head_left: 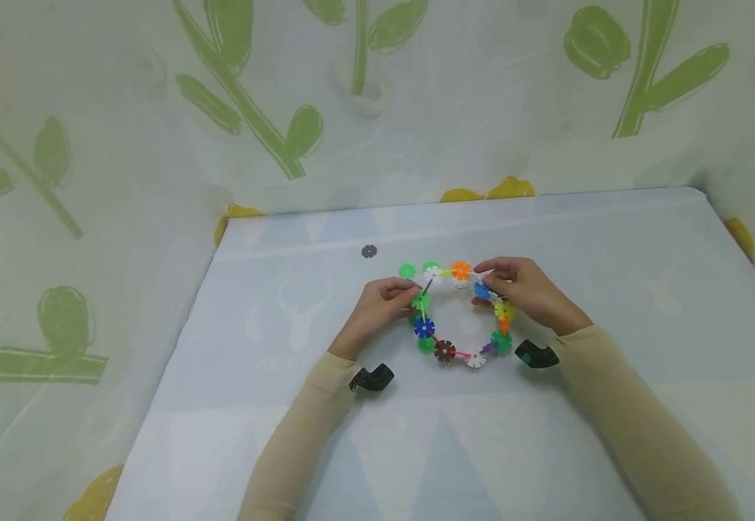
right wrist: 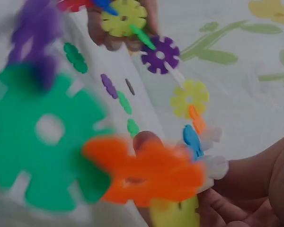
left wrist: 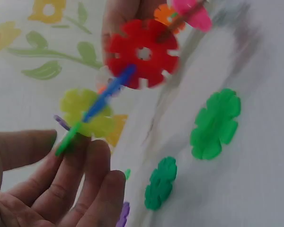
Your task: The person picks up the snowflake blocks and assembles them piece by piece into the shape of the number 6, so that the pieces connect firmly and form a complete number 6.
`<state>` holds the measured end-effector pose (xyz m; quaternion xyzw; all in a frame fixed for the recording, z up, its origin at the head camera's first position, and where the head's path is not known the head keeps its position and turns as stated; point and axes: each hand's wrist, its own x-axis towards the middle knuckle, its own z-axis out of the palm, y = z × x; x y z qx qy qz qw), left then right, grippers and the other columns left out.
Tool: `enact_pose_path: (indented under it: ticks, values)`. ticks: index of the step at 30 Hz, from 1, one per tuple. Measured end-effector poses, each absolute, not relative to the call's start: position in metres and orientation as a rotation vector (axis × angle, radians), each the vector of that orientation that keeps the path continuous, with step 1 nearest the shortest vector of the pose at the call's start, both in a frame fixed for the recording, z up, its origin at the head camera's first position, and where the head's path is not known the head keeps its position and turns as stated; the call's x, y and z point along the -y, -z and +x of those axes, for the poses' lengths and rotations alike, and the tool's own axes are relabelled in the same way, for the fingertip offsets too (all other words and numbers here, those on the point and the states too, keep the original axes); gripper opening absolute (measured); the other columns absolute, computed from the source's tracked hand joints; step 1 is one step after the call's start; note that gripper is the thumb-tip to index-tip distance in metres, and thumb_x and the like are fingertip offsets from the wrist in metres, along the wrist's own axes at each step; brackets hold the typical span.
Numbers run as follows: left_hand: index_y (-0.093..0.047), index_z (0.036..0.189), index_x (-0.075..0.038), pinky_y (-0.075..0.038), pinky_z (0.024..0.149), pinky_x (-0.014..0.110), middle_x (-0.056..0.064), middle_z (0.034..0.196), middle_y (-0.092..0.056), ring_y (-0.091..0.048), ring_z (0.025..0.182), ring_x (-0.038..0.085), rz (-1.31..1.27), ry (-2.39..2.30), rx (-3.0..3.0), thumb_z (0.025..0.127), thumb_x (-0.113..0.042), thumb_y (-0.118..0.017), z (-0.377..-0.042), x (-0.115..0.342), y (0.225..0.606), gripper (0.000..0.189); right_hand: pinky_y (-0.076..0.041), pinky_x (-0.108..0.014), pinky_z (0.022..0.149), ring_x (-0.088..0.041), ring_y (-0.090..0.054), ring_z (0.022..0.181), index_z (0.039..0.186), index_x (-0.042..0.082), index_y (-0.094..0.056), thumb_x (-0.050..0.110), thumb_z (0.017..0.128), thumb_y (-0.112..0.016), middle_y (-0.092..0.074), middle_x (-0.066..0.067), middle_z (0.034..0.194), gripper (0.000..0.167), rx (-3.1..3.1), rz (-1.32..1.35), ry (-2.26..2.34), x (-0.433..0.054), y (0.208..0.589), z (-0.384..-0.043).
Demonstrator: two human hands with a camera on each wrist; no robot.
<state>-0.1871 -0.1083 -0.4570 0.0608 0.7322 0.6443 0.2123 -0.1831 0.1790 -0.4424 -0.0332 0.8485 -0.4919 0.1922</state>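
A closed ring of interlocking plastic snowflake discs [head_left: 445, 352] in many colours is held up between both hands. At the ring's left side my left hand [head_left: 384, 307] pinches a green disc [left wrist: 68, 138] between thumb and fingers. Beside it are a yellow disc [left wrist: 80, 106], a blue one seen edge-on and a red disc [left wrist: 156, 59]. My right hand [head_left: 527, 289] grips the ring's right side, around white discs [right wrist: 215, 167] next to a blue disc [right wrist: 191, 141]. Close to the right wrist camera are an orange disc [right wrist: 156, 172] and a large green disc [right wrist: 19, 142].
Loose discs lie on the pale table [head_left: 254, 391]: a grey one [head_left: 369, 251] beyond the left hand, a light green one [head_left: 406, 270], and more green ones [left wrist: 215, 124] under the ring. A purple disc [right wrist: 109, 86] lies there too. Leaf-patterned cloth [head_left: 416, 145] surrounds the table.
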Motion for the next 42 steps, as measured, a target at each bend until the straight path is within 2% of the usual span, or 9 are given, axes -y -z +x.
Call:
enact_pose_path:
  ticks: [5, 10, 13, 18, 21, 26, 29, 36, 42]
  values:
    - [-0.067, 0.128, 0.004, -0.062, 0.092, 0.037, 0.023, 0.122, -0.072, -0.074, 0.092, 0.014, 0.174, -1.808, -2.032, 0.1, -0.009, -0.066, -0.192, 0.093, 0.46, 0.031, -0.052, -0.017, 0.087, -0.03, -0.063, 0.121, 0.145, 0.003, -0.055, 0.02, 0.11, -0.05, -0.064, -0.022, 0.138, 0.04, -2.336, -0.077, 1.393, -0.191, 0.444, -0.175]
    - [-0.067, 0.127, 0.006, -0.062, 0.089, 0.038, 0.02, 0.112, -0.073, -0.074, 0.088, 0.013, 0.186, -1.827, -2.018, 0.1, -0.005, -0.065, -0.193, 0.084, 0.463, 0.029, -0.056, -0.019, 0.079, -0.019, -0.067, 0.105, 0.143, -0.004, -0.056, 0.017, 0.108, -0.055, -0.065, -0.025, 0.137, 0.041, -2.311, -0.094, 1.41, -0.199, 0.445, -0.168]
    - [-0.067, 0.127, 0.005, -0.063, 0.088, 0.037, 0.017, 0.11, -0.073, -0.073, 0.087, 0.012, 0.199, -1.811, -2.028, 0.101, -0.005, -0.064, -0.194, 0.082, 0.465, 0.028, -0.056, -0.021, 0.076, -0.012, -0.064, 0.095, 0.141, -0.005, -0.058, 0.016, 0.107, -0.056, -0.064, -0.025, 0.137, 0.04, -2.322, -0.113, 1.418, -0.203, 0.446, -0.166]
    - [-0.068, 0.128, 0.003, -0.062, 0.09, 0.037, 0.019, 0.117, -0.072, -0.073, 0.091, 0.013, 0.212, -1.768, -2.05, 0.102, -0.008, -0.063, -0.194, 0.082, 0.467, 0.029, -0.058, -0.025, 0.079, -0.015, -0.062, 0.096, 0.147, 0.001, -0.054, 0.028, 0.108, -0.055, -0.06, -0.022, 0.141, 0.048, -2.319, -0.149, 1.399, -0.206, 0.449, -0.164]
    - [-0.068, 0.128, 0.002, -0.062, 0.091, 0.036, 0.02, 0.123, -0.072, -0.074, 0.095, 0.014, 0.233, -1.749, -2.061, 0.102, -0.01, -0.063, -0.194, 0.081, 0.468, 0.029, -0.059, -0.028, 0.083, -0.019, -0.069, 0.096, 0.154, 0.004, -0.045, 0.035, 0.105, -0.06, -0.056, -0.022, 0.144, 0.06, -2.302, -0.206, 1.387, -0.205, 0.45, -0.163]
    - [-0.069, 0.128, 0.001, -0.062, 0.092, 0.036, 0.02, 0.126, -0.072, -0.072, 0.095, 0.012, 0.263, -1.746, -2.054, 0.103, -0.011, -0.063, -0.194, 0.081, 0.469, 0.029, -0.059, -0.024, 0.082, -0.023, -0.076, 0.092, 0.158, 0.005, -0.037, 0.022, 0.098, -0.072, -0.053, -0.027, 0.143, 0.072, -2.314, -0.336, 1.376, -0.201, 0.452, -0.163]
    - [-0.069, 0.128, 0.001, -0.061, 0.092, 0.035, 0.02, 0.127, -0.072, -0.071, 0.095, 0.01, 0.285, -1.727, -2.063, 0.103, -0.012, -0.063, -0.193, 0.08, 0.469, 0.029, -0.059, -0.023, 0.08, -0.023, -0.076, 0.089, 0.156, 0.005, -0.039, 0.014, 0.095, -0.073, -0.055, -0.028, 0.139, 0.07, -2.356, -0.362, 1.347, -0.2, 0.452, -0.163]
    - [-0.07, 0.128, -0.001, -0.061, 0.092, 0.035, 0.019, 0.126, -0.072, -0.07, 0.096, 0.01, 0.309, -1.691, -2.078, 0.103, -0.013, -0.063, -0.194, 0.08, 0.471, 0.028, -0.053, -0.028, 0.068, -0.02, -0.06, 0.071, 0.149, 0.006, -0.048, 0.017, 0.089, -0.08, -0.059, -0.024, 0.127, 0.069, -2.53, -0.33, 1.15, -0.19, 0.445, -0.164]
    - [-0.07, 0.129, -0.002, -0.062, 0.092, 0.035, 0.018, 0.126, -0.072, -0.071, 0.097, 0.012, 0.322, -1.665, -2.088, 0.103, -0.014, -0.063, -0.193, 0.078, 0.47, 0.029, -0.055, -0.03, 0.072, -0.023, -0.061, 0.079, 0.145, 0.006, -0.052, 0.012, 0.088, -0.074, -0.06, -0.026, 0.129, 0.061, -2.595, -0.283, 1.09, -0.188, 0.446, -0.163]
